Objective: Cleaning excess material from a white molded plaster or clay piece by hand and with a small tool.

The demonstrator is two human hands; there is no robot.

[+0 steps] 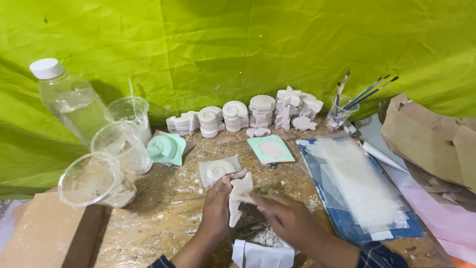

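- Both hands grip one white plaster fish cast (pixel 239 197) above the table (pixel 163 213) — left hand (pixel 216 208) cradling it, right hand (pixel 283 214) with fingers pinching its edge.
- Finished casts (pixel 248 115) stand stacked at the back.
- One shell cast (pixel 218 169) lies flat just beyond — apparently still unhandled.
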